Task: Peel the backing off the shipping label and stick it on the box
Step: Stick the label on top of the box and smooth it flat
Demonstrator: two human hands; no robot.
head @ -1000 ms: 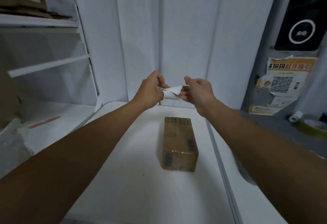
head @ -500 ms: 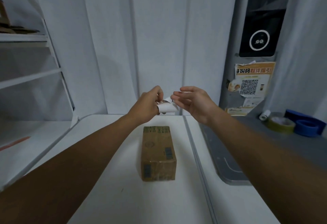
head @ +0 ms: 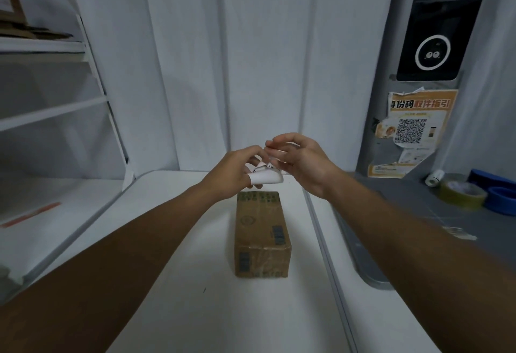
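White panelled wall (head: 251,59) behind a white counter (head: 195,310); white shelves (head: 50,109) left, grey pillar (head: 391,45) right; dim light.

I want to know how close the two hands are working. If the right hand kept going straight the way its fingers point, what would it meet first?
The right hand points leftward, so it would probably first meet the curled label and the left hand holding it. Depth is hard to judge.
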